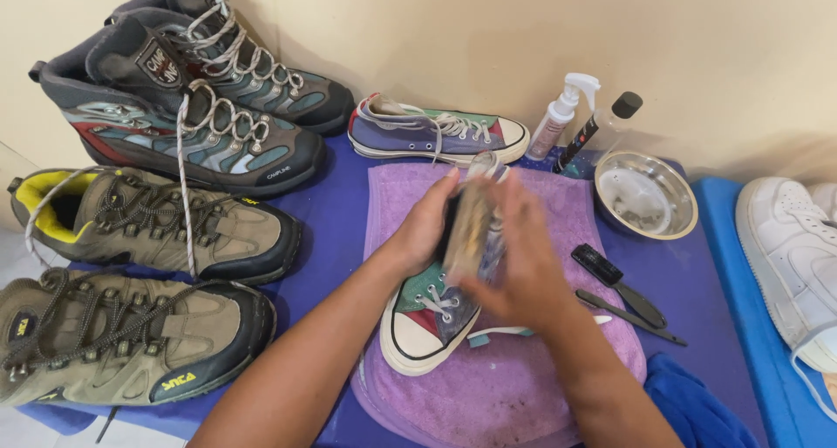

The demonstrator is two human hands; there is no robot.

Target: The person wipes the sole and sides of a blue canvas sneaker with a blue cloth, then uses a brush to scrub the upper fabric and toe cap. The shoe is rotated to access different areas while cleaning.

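A multicoloured canvas sneaker (432, 317) with a white toe cap lies on a purple towel (488, 387), toe toward me. My left hand (427, 221) grips its heel end from the left. My right hand (514, 265) is blurred over the sneaker's side and holds a brush (471, 226) against it. The matching sneaker (436, 130) rests beyond the towel by the wall.
Two tall grey hiking boots (192, 108) and two tan hiking shoes (148, 213) stand at left. A spray bottle (562, 112), a clear bottle (610, 121) and a metal bowl (645, 195) sit at back right. Black brushes (623, 291), a blue cloth (697, 404) and a white sneaker (793, 256) lie right.
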